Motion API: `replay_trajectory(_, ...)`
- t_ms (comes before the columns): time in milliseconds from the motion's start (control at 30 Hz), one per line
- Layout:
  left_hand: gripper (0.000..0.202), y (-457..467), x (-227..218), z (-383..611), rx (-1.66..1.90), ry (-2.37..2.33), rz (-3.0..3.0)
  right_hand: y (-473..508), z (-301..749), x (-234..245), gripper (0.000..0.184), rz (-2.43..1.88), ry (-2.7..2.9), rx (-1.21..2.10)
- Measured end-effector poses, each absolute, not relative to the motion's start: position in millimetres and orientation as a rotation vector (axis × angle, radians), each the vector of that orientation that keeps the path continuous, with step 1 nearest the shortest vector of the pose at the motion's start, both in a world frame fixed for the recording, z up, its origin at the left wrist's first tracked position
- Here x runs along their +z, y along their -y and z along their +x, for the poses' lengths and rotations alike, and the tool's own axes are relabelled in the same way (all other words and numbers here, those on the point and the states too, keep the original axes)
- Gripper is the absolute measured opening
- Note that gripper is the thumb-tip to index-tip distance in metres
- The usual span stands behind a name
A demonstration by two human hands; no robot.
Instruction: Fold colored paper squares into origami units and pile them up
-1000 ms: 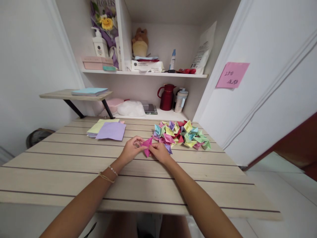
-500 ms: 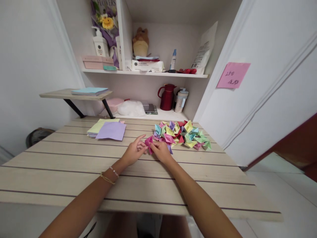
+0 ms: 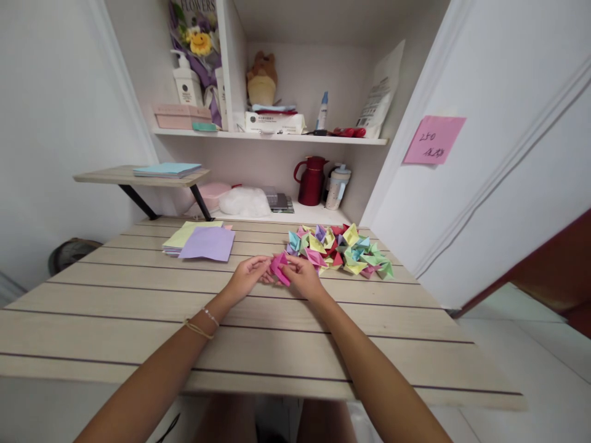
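Note:
My left hand (image 3: 247,279) and my right hand (image 3: 303,277) meet over the wooden table (image 3: 138,326), both pinching a folded pink paper piece (image 3: 279,267) between their fingertips. The piece sits just above the tabletop, at the near left edge of a pile of folded paper pieces (image 3: 341,249) in several colours. A stack of flat paper sheets (image 3: 203,242), purple on top, lies to the left of my hands.
A small side shelf (image 3: 138,176) with a blue pad stands at back left. Behind the table are a red jug (image 3: 311,180), a cup (image 3: 337,186) and a white bag (image 3: 244,202). A pink note (image 3: 433,139) is stuck on the door at right.
The pink piece has been turned and refolded between my fingers. My left hand's fingers stretched out half a second ago and have closed on the piece again; both hands edged slightly away from me.

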State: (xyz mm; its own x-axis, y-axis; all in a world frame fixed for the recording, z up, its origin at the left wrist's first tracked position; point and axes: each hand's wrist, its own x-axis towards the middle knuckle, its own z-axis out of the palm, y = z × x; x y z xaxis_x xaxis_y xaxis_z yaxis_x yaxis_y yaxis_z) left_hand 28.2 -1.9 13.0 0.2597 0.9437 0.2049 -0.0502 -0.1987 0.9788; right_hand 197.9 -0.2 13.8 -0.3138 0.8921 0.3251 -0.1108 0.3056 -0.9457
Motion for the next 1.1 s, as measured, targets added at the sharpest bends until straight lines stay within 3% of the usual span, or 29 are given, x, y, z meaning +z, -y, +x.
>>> replay_trajectory(133, 0.042, 2, 13, 28, 1.121, -0.901, 1.343, 4, 196, 15, 0.029, -0.766, 1.583, 1.192)
replay_trajectory(400, 0.029, 8, 23, 25, 1.096, -0.814, 1.091, 5, 195, 15, 0.031, -0.700, 1.525, 1.295)
replay_trajectory(800, 0.042, 5, 23, 19, 1.124, -0.912, 1.007, 0, 199, 11, 0.031, -0.834, 1.771, 0.778)
replay_trajectory(933, 0.046, 4, 22, 18, 1.116, -0.893, 1.011, 3, 197, 9, 0.036, -0.821, 1.846, 0.873)
replay_trajectory(1100, 0.026, -1, 19, 15, 1.243, -0.869, 0.966, 4, 195, 9, 0.028, -0.759, 1.789, 1.044)
